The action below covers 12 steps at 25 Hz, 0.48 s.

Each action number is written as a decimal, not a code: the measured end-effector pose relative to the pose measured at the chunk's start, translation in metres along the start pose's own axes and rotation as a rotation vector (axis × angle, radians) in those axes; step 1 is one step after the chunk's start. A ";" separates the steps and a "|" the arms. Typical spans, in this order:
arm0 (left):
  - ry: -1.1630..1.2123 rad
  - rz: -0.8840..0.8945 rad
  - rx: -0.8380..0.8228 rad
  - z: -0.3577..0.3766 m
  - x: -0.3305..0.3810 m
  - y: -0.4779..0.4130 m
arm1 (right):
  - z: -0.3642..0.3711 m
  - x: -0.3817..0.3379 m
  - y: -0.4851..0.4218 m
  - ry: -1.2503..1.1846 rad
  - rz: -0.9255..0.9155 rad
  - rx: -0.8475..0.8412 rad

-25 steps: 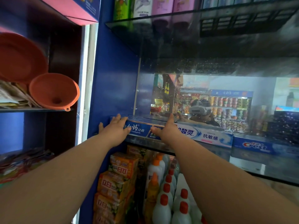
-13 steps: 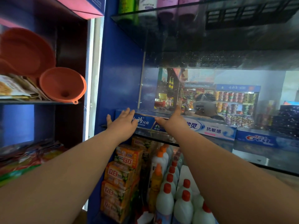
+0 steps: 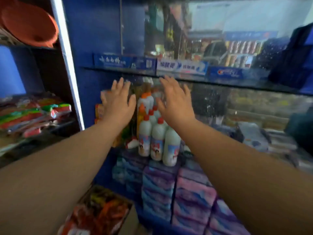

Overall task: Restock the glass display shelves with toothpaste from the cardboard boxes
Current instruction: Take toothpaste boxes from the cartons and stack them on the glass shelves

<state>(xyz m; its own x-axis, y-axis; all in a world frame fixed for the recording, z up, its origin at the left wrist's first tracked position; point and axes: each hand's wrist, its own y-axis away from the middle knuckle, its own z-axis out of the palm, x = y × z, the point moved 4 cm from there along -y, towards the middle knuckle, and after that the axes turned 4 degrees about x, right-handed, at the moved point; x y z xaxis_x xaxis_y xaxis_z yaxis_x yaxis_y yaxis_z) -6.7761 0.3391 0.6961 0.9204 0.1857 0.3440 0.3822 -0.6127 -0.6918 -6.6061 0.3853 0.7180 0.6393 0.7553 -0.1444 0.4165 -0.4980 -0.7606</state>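
While blue toothpaste cartons (image 3: 182,67) line the clear glass shelf (image 3: 254,84), the left hand (image 3: 118,102) and right hand (image 3: 176,102) hover just below. Both are spread, empty.

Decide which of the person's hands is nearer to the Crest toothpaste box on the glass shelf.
Right. The right hand is below and left of the Crest toothpaste box; the left hand is farther left, below the dark blue toothpaste box.
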 end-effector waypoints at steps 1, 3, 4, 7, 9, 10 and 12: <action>0.005 0.006 -0.004 0.013 0.008 0.032 | 0.004 0.009 0.033 0.008 -0.016 -0.006; 0.018 0.016 -0.108 0.053 0.016 0.104 | 0.022 0.029 0.107 -0.002 -0.017 -0.039; 0.017 0.011 -0.196 0.075 0.018 0.143 | 0.035 0.039 0.147 -0.011 0.019 -0.074; 0.028 -0.033 -0.467 0.139 0.011 0.259 | 0.085 0.072 0.271 -0.064 0.260 -0.275; 0.022 -0.066 -0.664 0.177 0.003 0.337 | 0.112 0.089 0.353 -0.090 0.417 -0.433; 0.058 -0.115 -0.758 0.194 -0.002 0.377 | 0.128 0.095 0.396 -0.101 0.499 -0.545; 0.123 -0.291 -0.910 0.223 -0.009 0.456 | 0.159 0.107 0.482 -0.136 0.657 -0.778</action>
<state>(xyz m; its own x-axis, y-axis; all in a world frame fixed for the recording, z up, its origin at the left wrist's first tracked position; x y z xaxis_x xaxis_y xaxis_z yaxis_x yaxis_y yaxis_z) -6.5919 0.2287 0.2359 0.7648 0.3749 0.5240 0.3367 -0.9260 0.1711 -6.4392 0.2937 0.2353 0.8337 0.2515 -0.4917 0.3452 -0.9322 0.1085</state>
